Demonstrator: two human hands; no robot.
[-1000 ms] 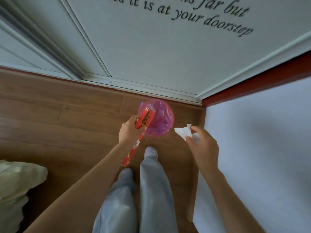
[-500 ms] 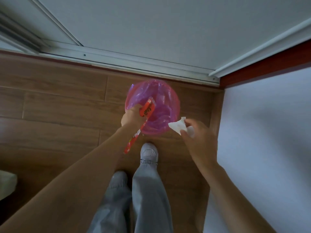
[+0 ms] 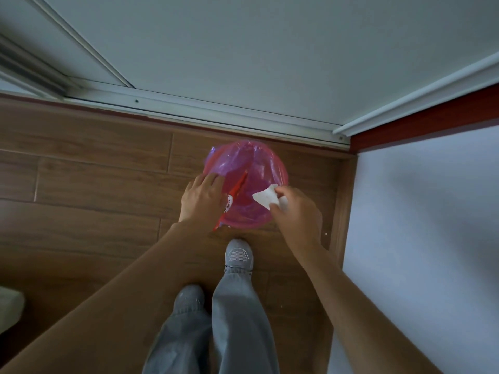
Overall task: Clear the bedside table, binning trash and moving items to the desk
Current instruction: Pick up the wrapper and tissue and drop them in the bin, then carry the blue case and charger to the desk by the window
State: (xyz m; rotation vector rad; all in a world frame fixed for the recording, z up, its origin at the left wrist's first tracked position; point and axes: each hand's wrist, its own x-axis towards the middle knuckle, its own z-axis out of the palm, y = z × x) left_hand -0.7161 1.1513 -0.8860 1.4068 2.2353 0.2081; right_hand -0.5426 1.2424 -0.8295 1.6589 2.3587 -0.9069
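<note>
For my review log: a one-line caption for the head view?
Left hand and right hand hold red wrapper and white tissue over pink-lined bin.

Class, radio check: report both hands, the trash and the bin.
Left hand grips red wrapper over pink-lined bin. Right hand pinches white tissue above it. Nothing blocking.

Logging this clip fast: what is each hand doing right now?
Left hand: holds the red wrapper over the pink-lined bin.
Right hand: pinches the white tissue above the bin.
</note>
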